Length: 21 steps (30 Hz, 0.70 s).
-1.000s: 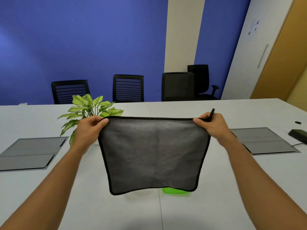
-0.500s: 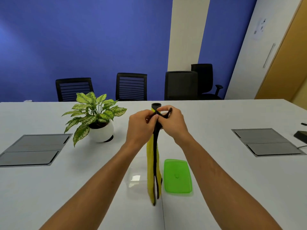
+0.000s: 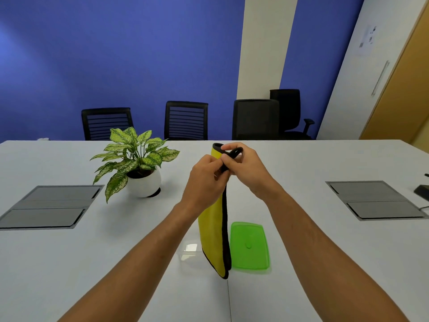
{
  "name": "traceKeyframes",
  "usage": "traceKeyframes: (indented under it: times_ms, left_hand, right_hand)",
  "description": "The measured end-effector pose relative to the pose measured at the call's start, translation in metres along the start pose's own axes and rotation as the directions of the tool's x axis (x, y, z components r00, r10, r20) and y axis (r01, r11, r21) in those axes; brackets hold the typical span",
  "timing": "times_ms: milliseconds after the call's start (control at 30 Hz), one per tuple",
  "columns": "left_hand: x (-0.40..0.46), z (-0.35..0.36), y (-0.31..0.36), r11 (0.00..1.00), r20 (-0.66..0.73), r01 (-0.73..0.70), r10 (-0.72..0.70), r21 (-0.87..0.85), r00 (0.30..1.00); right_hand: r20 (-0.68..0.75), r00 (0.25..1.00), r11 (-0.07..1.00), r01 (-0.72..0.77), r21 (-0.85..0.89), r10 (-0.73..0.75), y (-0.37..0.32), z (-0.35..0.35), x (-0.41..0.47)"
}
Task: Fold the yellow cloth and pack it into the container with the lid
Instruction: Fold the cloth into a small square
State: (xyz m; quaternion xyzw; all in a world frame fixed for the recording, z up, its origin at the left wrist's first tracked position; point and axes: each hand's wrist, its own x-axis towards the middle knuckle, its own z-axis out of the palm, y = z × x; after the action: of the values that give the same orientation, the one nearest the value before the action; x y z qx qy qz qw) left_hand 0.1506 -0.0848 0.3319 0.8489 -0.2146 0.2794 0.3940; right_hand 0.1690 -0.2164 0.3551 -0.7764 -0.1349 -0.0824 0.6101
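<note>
Our left hand [image 3: 209, 175] and right hand [image 3: 243, 168] pinch the yellow cloth [image 3: 214, 231] at center frame; uneven corners could slip, spoiling the fold.

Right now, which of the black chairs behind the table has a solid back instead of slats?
The third black chair from the left, just right of centre: its back is one solid dark panel, while the two chairs left of it have horizontal slats.

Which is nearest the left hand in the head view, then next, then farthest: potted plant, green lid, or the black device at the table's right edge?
From the left hand:
1. Potted plant, to its left on the table.
2. Green lid, below and right, beside the hanging yellow cloth; close to the plant's rank.
3. Black device, far right edge.
</note>
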Motion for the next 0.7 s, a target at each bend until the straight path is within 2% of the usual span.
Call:
traceKeyframes:
  times_ms: [100, 200, 300, 400, 533, 600, 700]
  left_hand:
    - [-0.004, -0.003, -0.006, 0.998, 0.132, 0.008, 0.001, -0.067, 0.991]
    - [-0.001, -0.014, -0.013, 0.998, 0.093, -0.005, 0.011, -0.063, 0.996]
    - [0.007, -0.025, -0.019, 0.993, 0.070, -0.070, 0.064, 0.091, 0.995]
    - [0.014, -0.032, -0.026, 0.978, 0.242, -0.124, 0.081, 0.166, 0.967]
    - [0.020, -0.039, -0.037, 0.927, 0.444, -0.226, 0.074, 0.299, 0.893]
    - [0.018, -0.043, -0.042, 0.940, 0.450, -0.161, 0.008, 0.302, 0.893]
    - [0.016, -0.052, -0.047, 0.985, 0.382, 0.107, -0.153, 0.138, 0.911]
  right_hand:
    - [0.046, 0.999, 1.000, -0.022, -0.001, 0.022, -0.002, -0.011, -0.001]
    - [0.080, 0.997, 0.997, 0.003, -0.078, 0.004, -0.004, -0.018, -0.002]
    - [0.169, 0.985, 0.983, 0.073, -0.167, -0.044, -0.008, -0.022, -0.005]
    - [0.255, 0.961, 0.957, 0.171, -0.234, -0.109, -0.014, -0.026, -0.008]
    - [0.274, 0.950, 0.943, 0.220, -0.250, -0.149, -0.016, -0.035, -0.009]
    - [0.250, 0.957, 0.946, 0.209, -0.248, -0.146, -0.015, -0.043, -0.009]
    - [0.159, 0.980, 0.965, 0.152, -0.212, -0.119, -0.008, -0.058, -0.010]
